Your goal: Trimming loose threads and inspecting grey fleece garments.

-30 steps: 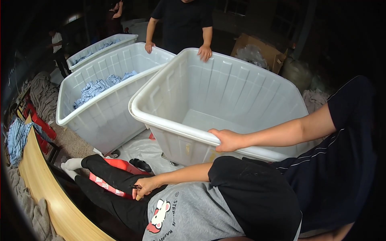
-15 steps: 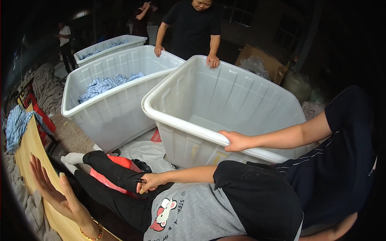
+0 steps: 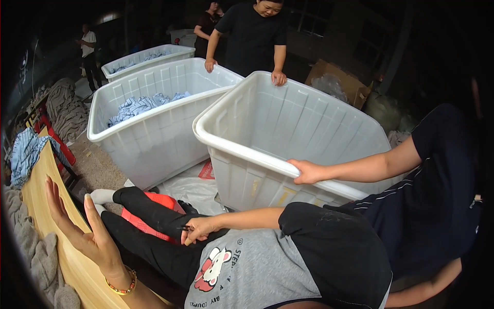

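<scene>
Small dark tool (image 3: 183, 228) is above the black trousers (image 3: 146, 250), pinched in the right hand's (image 3: 200, 230) curled fingers; they cover most of it, so can't ID the type. Exposed end looks slim, dark, pointing left. Left hand (image 3: 98, 249) is raised, fingers extended, thumb apart, beside the pale wood counter (image 3: 77, 268); contact can't be told. Counter's near end runs behind the forearm, out of view. White bin (image 3: 319, 123) on the right; near wall hides part of its floor.
</scene>
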### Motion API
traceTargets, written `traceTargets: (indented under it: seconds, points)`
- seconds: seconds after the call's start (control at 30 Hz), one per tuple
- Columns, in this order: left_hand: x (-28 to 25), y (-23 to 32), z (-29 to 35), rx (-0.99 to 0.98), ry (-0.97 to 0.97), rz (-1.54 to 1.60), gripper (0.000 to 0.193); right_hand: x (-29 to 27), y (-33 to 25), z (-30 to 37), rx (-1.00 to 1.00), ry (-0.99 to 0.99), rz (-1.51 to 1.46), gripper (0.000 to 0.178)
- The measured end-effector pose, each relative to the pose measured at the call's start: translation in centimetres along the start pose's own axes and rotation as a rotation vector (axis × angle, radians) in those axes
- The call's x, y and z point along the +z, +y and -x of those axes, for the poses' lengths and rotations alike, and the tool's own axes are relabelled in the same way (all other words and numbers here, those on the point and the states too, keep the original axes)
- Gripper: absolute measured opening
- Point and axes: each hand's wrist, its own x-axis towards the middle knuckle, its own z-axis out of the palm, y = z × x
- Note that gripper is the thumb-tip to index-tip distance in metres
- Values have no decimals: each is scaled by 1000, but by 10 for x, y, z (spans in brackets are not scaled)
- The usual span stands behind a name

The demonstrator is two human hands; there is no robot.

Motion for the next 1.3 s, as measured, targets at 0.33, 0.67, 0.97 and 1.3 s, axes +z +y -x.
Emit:
traceTargets:
  seconds: [0.33,0.67,0.97,1.3]
  points:
    - [-11,-12,-5,17,54,38,52,10,2,-8,-14,96,-17,31]
    - [-16,-61,-4,-82,47,-60,52,7,-1,-12,-372,489,142,44]
    - [-18,-74,1,-82,12,-166,54,-101,-54,61,-603,959,1405,21]
    - [-16,-84,0,-76,-10,-203,55,-185,-13,95,-299,828,1715,14]
